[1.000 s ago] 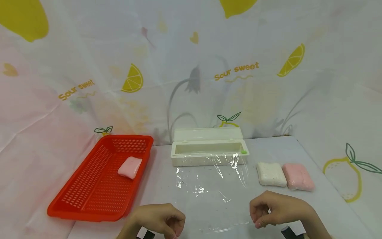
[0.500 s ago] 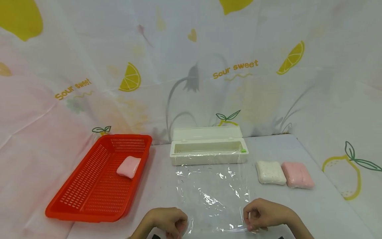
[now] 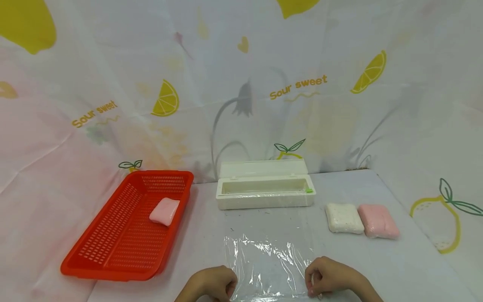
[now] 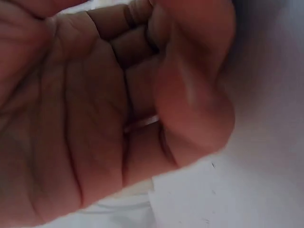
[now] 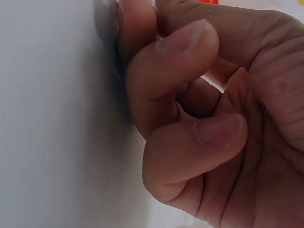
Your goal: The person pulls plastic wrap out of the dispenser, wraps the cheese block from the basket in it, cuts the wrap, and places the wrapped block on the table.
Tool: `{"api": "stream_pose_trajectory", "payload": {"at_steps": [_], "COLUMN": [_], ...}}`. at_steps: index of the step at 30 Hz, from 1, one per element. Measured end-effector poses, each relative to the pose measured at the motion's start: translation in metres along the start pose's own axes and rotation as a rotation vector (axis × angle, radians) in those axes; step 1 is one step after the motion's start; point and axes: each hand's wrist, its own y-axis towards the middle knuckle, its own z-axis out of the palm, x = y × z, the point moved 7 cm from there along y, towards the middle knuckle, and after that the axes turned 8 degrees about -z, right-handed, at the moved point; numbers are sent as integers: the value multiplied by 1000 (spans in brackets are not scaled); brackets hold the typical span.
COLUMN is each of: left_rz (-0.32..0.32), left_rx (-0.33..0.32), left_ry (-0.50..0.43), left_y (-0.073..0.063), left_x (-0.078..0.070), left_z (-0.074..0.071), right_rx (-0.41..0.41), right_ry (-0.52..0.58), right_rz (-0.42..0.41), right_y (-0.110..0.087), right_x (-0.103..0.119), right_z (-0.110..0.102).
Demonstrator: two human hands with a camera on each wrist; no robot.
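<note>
A sheet of clear cling film (image 3: 264, 264) lies low over the near part of the table, wrinkled and shiny. My left hand (image 3: 216, 282) pinches its near left corner with curled fingers. At the near right corner, my right hand (image 3: 332, 277) pinches the film between thumb and forefinger. Behind the sheet stands a long white cling film dispenser (image 3: 264, 202), its lid raised and a green slider at the right end. Whether the film still joins the dispenser, I cannot tell. Both wrist views show curled fingers close to the white tabletop; the film is mostly hidden there.
To the left, a red plastic basket (image 3: 160, 260) holds a pink wrapped block (image 3: 165, 211). A white wrapped block (image 3: 344, 218) and another pink block (image 3: 378, 221) sit side by side on the right. A lemon-printed cloth (image 3: 241, 84) hangs behind the table.
Both hands have lowered toward the table and drawn slightly closer together. The film, earlier stretched up to the dispenser, now lies lower with its shiny wrinkles gathered nearer the hands.
</note>
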Motion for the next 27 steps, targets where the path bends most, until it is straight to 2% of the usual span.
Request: {"api": "stream_pose_trajectory", "payload": {"at_steps": [2,5,7,9,12,13,16,18,22,24,27], "left_rz": [-46,-118,-94,-43,49,44,-11,-78,-174,-195,-174], "left_rx": [-67,-115,-117,-110,-145,-157,-213,-255,-374,-427,-473], "left_ry": [57,106,133,136,145,123,88,73,109,148,210], "left_y": [-1,-4,-6,-11,-21,-25,-35,-43,-58,-64,-71], "left_x": [0,0,-2,-4,-4,-3,2,6,15,19,24], "left_z": [0,-1,-5,-14,-39,-50,-85,-106,-146,-161,-178], "right_rx": [-9,-16,-21,-24,-27,-28,-34,-37,-46,-48,-52], "right_ry": [-14,-22,-21,-18,-21,-21,-20,-20,-29,-30,-21], "right_rz": [13,38,57,73,82,87,107,122,127,118,108], "right_y": [0,0,0,0,1,1,1,1,1,1,0], "right_x": [0,-1,-2,-2,-2,-1,-1,-1,-1,-2,-4], "right_z": [0,0,0,1,2,2,2,2,1,1,2]}}
